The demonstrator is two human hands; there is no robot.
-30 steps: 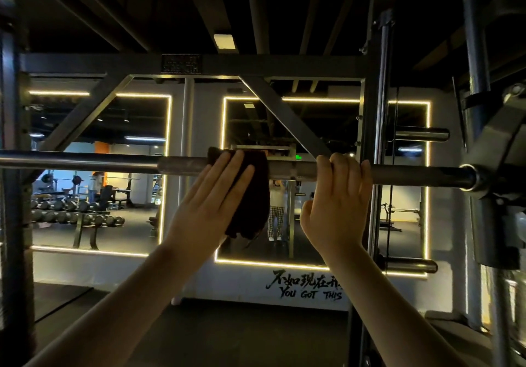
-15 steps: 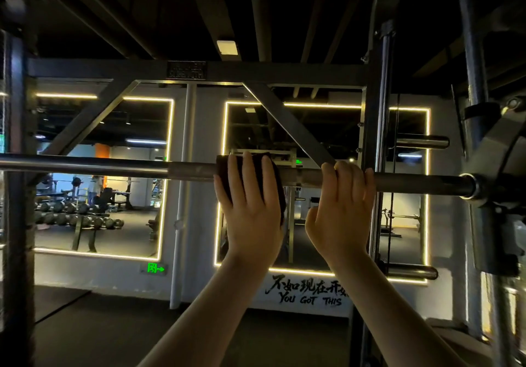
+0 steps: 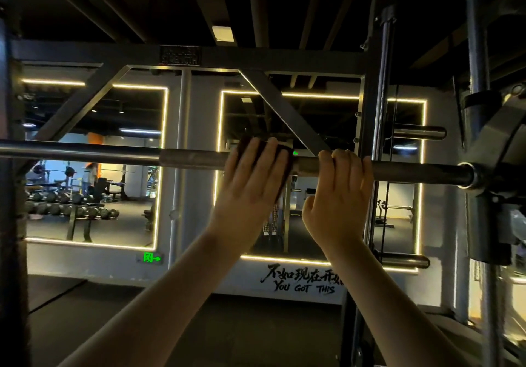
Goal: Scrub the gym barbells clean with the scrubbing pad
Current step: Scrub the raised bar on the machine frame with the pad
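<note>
Both bare forearms rise from the bottom of the frame toward its centre. The left hand [image 3: 253,184] lies flat, fingers straight, pressing the scrubbing pad [image 3: 288,167]. The right hand [image 3: 338,195] curls its fingers over the barbell [image 3: 193,159].

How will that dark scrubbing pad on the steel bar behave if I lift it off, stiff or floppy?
Probably floppy: the dark scrubbing pad bends over the round steel barbell under the left hand. Likely light, since flat fingers alone pin it. It may slide off if released.
</note>
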